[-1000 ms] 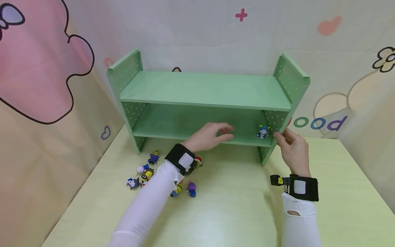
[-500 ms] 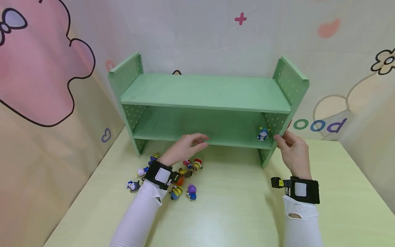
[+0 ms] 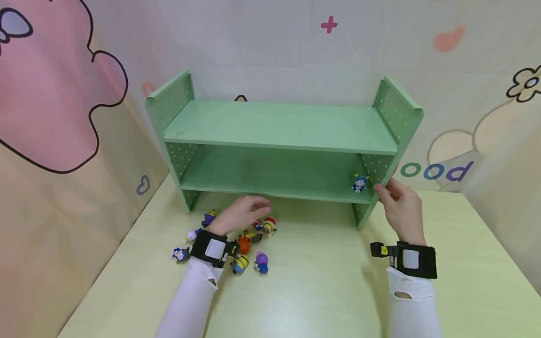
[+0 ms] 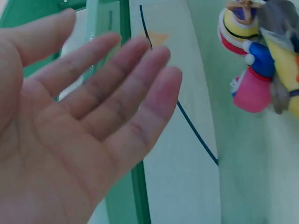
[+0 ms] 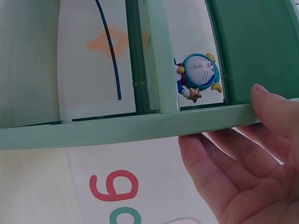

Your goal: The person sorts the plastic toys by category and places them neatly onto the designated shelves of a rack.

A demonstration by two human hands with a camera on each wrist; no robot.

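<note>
A green two-tier shelf (image 3: 279, 124) stands on the table, one small figurine (image 3: 359, 183) in a blue hat at the right end of its lower board. My right hand (image 3: 403, 209) grips the front edge of the shelf's right side panel (image 5: 93, 133), thumb on one face and fingers on the other. Above the small figurines at the left, my left hand (image 3: 241, 213) hovers, holding nothing. In the left wrist view its fingers are loosely extended, and a pink-and-blue figurine (image 4: 254, 91) lies apart from them. The left hand and wrist band hide part of the pile.
Several figurines lie on the pale table (image 3: 321, 281), among them a purple-headed one (image 3: 261, 263), a yellow-and-blue one (image 3: 240, 264) and a grey-and-blue one (image 3: 181, 254). A printed cloth backdrop (image 3: 274, 47) hangs right behind the shelf.
My left hand has moved left and down, from in front of the lower board to over the figurines, uncovering several of them. The right hand keeps its grip on the side panel.
</note>
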